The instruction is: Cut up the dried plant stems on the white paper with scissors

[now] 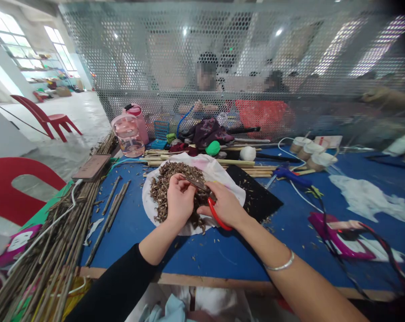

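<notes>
Pinched a dark brown strip in the left hand, thumb and fingertips together on it, above the right part of a brown scrap pile. Held red-handled scissors in the right hand, fingers clamped on the handle, thumb out to the left. Could not make out the blades, nor tell whether right fingertips touched the strip. Wore a silver bangle on the right wrist, a black sleeve on the left arm. Noted the pile on a white cloth, mid blue table, with a black mat just right. Logged cut sticks left of the cloth; farther left, a long stick bundle with a phone on top. Saw pale sticks on the far side, plus a green yarn ball, a white ball, dark patterned fabric and, far left, a pink-tinted jug. Tagged on the right: blue glue gun, lidded cups farther back, crumpled white plastic, magenta device nearer. Spotted a perforated metal screen behind the table, with people dimly visible through it. Marked a red chair at far left.
</notes>
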The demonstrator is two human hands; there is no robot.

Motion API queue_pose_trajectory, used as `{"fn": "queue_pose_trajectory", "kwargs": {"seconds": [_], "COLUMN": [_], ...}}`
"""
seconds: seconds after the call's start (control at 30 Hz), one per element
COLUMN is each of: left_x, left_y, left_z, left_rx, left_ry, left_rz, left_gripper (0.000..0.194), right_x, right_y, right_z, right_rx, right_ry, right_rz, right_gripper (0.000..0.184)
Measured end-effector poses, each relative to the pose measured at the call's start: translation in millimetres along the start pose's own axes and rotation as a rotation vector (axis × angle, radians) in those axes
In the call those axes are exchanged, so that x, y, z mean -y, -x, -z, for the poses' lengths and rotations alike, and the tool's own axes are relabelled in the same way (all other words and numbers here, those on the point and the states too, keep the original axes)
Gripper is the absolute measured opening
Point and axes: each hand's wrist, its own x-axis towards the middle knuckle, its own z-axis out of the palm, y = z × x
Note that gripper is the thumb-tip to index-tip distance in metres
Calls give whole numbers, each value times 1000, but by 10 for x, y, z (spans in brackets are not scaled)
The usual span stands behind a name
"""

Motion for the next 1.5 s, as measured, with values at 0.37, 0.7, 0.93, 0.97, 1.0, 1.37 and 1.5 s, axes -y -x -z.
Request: {"fn": "queue_pose_trajectory", "kwargs": {"seconds": [0.37, 0.7, 0.93, 0.97, 1.0, 1.37, 1.5], "left_x": [61, 85, -112, -142, -166, 113, 218], "left_y": [-65, -119, -320, -363, -407, -961, -1045], "left_z": [62, 105, 244, 248, 240, -292, -317], "left_rx": [-25, 8, 165, 210, 240, 565, 606], "left_ry": [-94, -15, -577, -691, -788, -1002, -1149], "left_rz": [28, 178, 86, 50, 17, -243, -340], "left_gripper": [27, 32, 10, 7, 8, 23, 15], "right_x": [-41, -67, -172, -190, -209, -381, -391], "right_y": [0, 14, 4, 4, 5, -10, -15], "right_z": [-29, 11, 259, 309, 355, 421, 440], "right_rx": [26, 95, 160, 157, 156, -38, -118], "right_ry": [-8, -97, -234, -240, -249, -280, -247], "right_rz": [-49, -100, -138, -156, -168, -224, -216], "right_gripper": [64, 42, 44, 46, 48, 55, 54]}}
